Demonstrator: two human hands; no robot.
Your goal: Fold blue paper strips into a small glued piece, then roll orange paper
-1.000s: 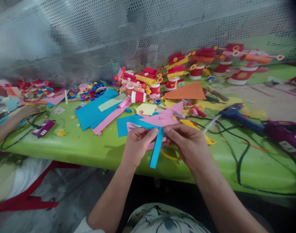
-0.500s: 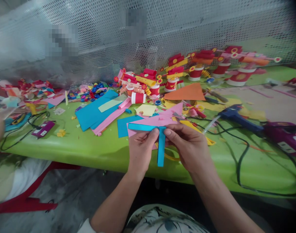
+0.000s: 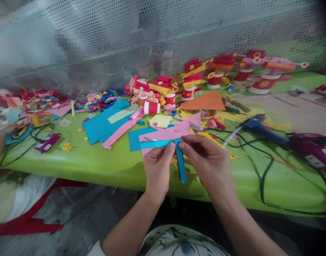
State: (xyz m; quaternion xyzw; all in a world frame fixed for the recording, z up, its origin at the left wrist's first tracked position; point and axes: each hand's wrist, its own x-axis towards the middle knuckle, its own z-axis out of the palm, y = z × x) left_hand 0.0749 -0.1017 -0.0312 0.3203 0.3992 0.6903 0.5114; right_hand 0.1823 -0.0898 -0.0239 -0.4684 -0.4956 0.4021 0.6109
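A blue paper strip [image 3: 181,167] is pinched between both my hands, folded so that one length points left and the other hangs down. My left hand [image 3: 159,163] grips it with thumb on top, just left of the fold. Thumb and fingers of my right hand [image 3: 205,153] close on the strip right at the fold. Beneath my hands lie a pink paper sheet [image 3: 163,134] and a blue paper piece [image 3: 135,140]. A pointed metal blade tip shows on the pink sheet; the rest of that tool is hidden.
On the green table [image 3: 99,161], a blue glue gun [image 3: 267,129] and its cord lie to the right, near a purple power strip [image 3: 312,149]. Several red-and-white paper-cup models [image 3: 188,92] stand along the perforated metal screen [image 3: 112,46]. Another person's hand [image 3: 1,142] is at left.
The hanging end of the blue strip has swung a little to the right, and its left length has lowered slightly. The blade tip has come into sight. The other person's hand has shifted.
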